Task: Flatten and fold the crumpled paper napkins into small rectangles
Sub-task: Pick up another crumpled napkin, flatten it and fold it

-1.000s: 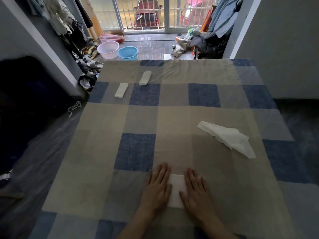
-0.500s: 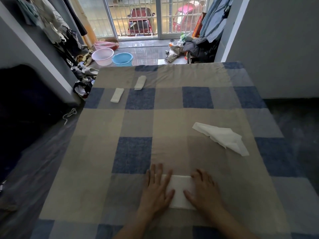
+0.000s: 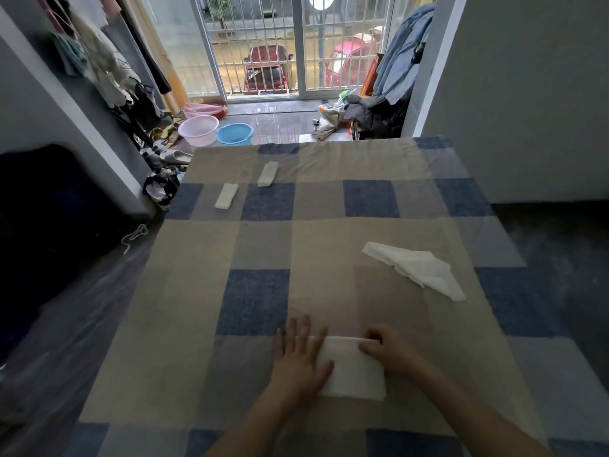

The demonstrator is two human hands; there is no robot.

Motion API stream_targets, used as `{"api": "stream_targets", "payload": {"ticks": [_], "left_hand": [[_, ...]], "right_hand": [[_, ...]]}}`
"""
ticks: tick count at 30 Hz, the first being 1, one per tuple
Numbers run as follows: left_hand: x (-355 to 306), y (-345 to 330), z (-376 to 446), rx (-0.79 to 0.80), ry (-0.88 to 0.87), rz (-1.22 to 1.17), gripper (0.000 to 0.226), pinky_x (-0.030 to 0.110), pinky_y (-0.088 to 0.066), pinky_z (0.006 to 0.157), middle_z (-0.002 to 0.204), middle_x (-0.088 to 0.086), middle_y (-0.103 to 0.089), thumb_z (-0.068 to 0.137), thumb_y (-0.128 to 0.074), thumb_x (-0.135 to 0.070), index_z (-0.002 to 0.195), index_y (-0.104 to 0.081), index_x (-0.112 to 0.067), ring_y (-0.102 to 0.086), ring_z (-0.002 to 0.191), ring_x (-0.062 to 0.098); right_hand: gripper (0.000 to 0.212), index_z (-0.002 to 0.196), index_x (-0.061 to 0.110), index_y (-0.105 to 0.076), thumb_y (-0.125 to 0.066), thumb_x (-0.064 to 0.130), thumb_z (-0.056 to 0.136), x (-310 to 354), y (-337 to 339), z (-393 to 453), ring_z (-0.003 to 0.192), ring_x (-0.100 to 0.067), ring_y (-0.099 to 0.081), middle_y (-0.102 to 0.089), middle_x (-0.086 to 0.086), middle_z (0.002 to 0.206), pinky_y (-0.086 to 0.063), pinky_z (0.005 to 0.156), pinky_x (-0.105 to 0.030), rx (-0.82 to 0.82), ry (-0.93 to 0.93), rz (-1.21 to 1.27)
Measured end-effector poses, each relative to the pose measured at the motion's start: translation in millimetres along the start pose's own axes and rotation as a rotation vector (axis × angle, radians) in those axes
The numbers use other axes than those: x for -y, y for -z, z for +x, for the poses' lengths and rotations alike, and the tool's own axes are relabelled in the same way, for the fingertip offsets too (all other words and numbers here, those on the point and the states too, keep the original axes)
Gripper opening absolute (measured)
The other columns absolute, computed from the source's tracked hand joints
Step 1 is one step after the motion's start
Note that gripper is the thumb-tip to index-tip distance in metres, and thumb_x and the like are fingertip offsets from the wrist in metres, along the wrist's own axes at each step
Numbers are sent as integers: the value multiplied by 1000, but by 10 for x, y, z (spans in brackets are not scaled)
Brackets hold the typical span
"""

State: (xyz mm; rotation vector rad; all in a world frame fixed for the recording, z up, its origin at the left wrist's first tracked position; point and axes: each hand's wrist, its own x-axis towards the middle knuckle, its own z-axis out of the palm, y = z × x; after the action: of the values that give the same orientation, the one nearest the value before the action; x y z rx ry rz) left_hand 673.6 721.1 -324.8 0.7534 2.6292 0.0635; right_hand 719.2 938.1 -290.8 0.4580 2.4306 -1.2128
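A white napkin [image 3: 354,371], flattened into a rough rectangle, lies on the checked cloth [image 3: 257,301] near the front edge. My left hand [image 3: 301,361] presses flat on its left part with straight fingers. My right hand [image 3: 390,352] sits at its far right corner, fingers curled and thumb on the paper, pinching that corner. A crumpled napkin [image 3: 417,268] lies further back on the right. Two napkins folded into small rectangles, one [image 3: 226,195] and another [image 3: 267,173], lie at the far left of the cloth.
The cloth covers a raised surface with a grey wall [image 3: 527,94] at the right. On the floor beyond stand a pink basin [image 3: 197,129] and a blue basin [image 3: 234,133], with clothes and shoes [image 3: 164,159] heaped at both sides.
My hands have spread apart across the napkin, showing more of it. My right hand went from lying flat to curling its fingers at the far right corner. The left hand stays flat.
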Motion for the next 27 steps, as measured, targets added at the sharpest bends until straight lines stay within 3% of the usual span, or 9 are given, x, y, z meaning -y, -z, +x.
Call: {"api": "stream_targets", "payload": {"ticks": [3, 6, 8, 10, 14, 18, 20, 23, 27], "left_hand": [[-284, 398, 77, 14, -13, -165, 80, 52, 21, 110, 161, 9, 5, 86, -49, -43, 153, -7, -30, 16, 146, 26], [-595, 882, 189, -51, -149, -155, 52, 52, 13, 115, 146, 0, -41, 89, -51, -32, 139, -39, -29, -30, 139, 18], [-661, 1112, 246, -33, -223, -158, 26, 46, -4, 117, 118, -5, -63, 89, -52, -29, 114, -60, -30, -51, 118, 15], [-623, 1231, 284, -27, -251, -173, 20, 35, -34, 101, 105, -3, -69, 89, -54, -26, 103, -69, -27, -59, 103, 18], [-450, 1325, 363, -51, -298, -277, 11, 27, -43, 73, 93, 1, -69, 88, -58, -18, 89, -69, -17, -58, 84, 14], [-220, 1435, 410, -164, -260, -558, 7, 35, -50, 81, 87, -7, -65, 88, -61, -22, 83, -64, -25, -59, 85, 14], [-117, 1471, 401, -318, -296, -563, 4, 27, -47, 81, 89, -13, -63, 89, -63, -24, 88, -66, -27, -57, 89, 9], [-1, 1473, 330, -546, -329, -585, 8, 11, -37, 82, 97, -16, -63, 87, -69, -24, 89, -67, -31, -50, 94, 6], [119, 1093, 142, -577, -351, -593, 5, 13, -36, 86, 102, -17, -60, 84, -69, -32, 88, -66, -33, -48, 96, 7]], "right_hand": [[23, 62, 26, -55, -64, 23, 83, 61, 1, -75, 60, -2, -50, -55, 7, 63, -39, 59, -27, -12, 72, 14], [12, 64, 34, -60, -60, 40, 75, 190, 18, -117, 62, 1, -52, -60, 12, 64, -40, 59, -29, -103, 185, 91], [10, 67, 36, -60, -61, 34, 77, 283, 88, -174, 64, 4, -54, -62, 20, 66, -40, 58, -24, -127, 246, 182], [20, 67, 33, -58, -64, 18, 79, 294, 156, -222, 61, 5, -52, -60, 20, 63, -39, 58, -22, -117, 254, 200], [24, 84, 30, -64, -71, 9, 77, 243, 256, -308, 73, 0, -62, -67, 9, 79, -52, 71, -33, -51, 180, 192], [11, 92, 28, -71, -69, 21, 83, 412, 429, -314, 75, 2, -64, -71, 10, 83, -52, 72, -18, -213, 159, 184], [7, 89, 29, -73, -69, 26, 83, 550, 514, -311, 73, 0, -64, -71, 13, 79, -53, 72, -27, -358, 235, 170], [19, 70, 37, -65, -71, 24, 84, 646, 526, -365, 68, 0, -59, -65, 18, 68, -45, 64, -22, -533, 376, 170], [14, 81, 28, -70, -64, 40, 86, 402, 298, -510, 81, -1, -62, -66, 17, 83, -48, 71, -21, -563, 441, 55]]}}
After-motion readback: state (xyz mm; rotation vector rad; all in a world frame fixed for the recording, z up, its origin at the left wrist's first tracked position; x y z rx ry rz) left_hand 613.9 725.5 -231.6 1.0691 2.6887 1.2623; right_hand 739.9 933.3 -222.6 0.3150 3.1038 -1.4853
